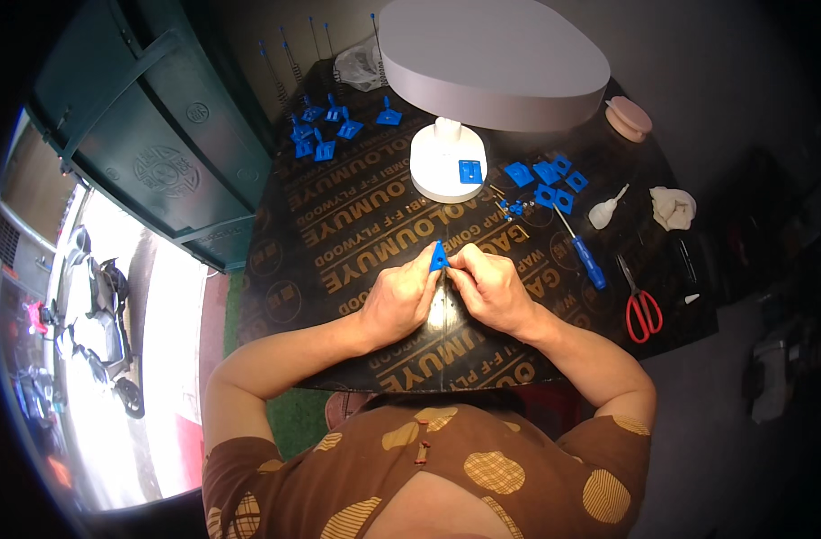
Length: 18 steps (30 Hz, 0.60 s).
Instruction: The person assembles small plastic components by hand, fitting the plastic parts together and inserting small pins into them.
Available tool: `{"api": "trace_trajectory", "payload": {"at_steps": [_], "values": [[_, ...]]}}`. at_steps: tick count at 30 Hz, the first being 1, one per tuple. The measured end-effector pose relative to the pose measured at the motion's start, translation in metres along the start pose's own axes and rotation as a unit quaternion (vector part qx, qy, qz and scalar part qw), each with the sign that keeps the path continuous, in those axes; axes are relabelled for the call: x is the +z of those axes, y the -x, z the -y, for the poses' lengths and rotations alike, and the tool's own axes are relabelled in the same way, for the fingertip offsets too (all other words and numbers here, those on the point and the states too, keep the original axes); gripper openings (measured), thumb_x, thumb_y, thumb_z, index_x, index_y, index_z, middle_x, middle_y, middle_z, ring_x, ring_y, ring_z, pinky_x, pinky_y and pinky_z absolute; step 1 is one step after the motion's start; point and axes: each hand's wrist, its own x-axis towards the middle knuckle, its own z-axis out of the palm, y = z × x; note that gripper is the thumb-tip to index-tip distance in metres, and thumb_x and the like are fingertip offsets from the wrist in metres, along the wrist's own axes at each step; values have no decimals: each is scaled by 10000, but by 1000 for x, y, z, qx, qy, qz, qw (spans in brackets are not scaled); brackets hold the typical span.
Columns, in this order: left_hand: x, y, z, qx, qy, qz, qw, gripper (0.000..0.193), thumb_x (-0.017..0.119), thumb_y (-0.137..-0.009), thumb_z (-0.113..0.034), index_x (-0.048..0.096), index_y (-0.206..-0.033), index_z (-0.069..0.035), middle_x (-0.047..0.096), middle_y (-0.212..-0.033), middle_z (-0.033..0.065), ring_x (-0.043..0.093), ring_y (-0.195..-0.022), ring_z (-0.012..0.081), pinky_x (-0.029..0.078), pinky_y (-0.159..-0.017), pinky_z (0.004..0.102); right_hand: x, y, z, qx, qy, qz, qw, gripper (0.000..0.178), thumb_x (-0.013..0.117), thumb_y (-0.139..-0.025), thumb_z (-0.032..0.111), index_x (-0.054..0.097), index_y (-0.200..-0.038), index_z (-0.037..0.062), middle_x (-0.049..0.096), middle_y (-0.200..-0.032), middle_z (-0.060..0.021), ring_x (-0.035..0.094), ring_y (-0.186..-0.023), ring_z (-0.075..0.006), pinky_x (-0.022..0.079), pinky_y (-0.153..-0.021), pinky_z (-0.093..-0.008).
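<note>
Just beyond the near edge of the table, both my hands meet over a small blue triangular plastic piece [439, 258] with a dark hole in it. My left hand [399, 296] is closed, with the piece pinched between thumb and forefinger. On its other side, my right hand [495, 286] is closed in a pinch, fingertips against the piece's right edge. Whatever lies between those right fingertips is hidden. Beyond my hands, a blue slotted plate [470, 172] lies on the white base of a lamp [446, 193]. Small blue parts and thin pins [515, 210] are scattered right of the base.
Blue square plates [546, 172], a blue screwdriver [587, 261], a white squeeze bottle [608, 208] and red-handled scissors [644, 314] lie to the right. Blue pieces on stands [324, 146] and upright springs [293, 67] fill the back left. A wide lamp head [496, 54] overhangs the back.
</note>
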Motion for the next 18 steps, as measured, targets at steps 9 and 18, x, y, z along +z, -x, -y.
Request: {"api": "trace_trajectory", "payload": {"at_steps": [9, 18], "values": [[-3, -1, -2, 7, 0, 0, 1000, 379, 601, -878, -13, 513, -1202, 161, 649, -908, 302, 675, -710, 381, 552, -616, 408, -1, 0, 1, -7, 8, 1, 1000, 95, 624, -843, -23, 529, -852, -19, 642, -741, -199, 655, -678, -369, 522, -588, -405], [-12, -6, -5, -171, 175, 58, 968, 275, 543, -939, -43, 575, -1200, 36, 672, -856, 226, 680, -639, 294, 533, -618, 328, -5, -2, 4, 8, 19, -20, 1000, 149, 701, -822, 37, 575, -887, -10, 630, -674, -140, 651, -599, -279, 507, -547, -353]]}}
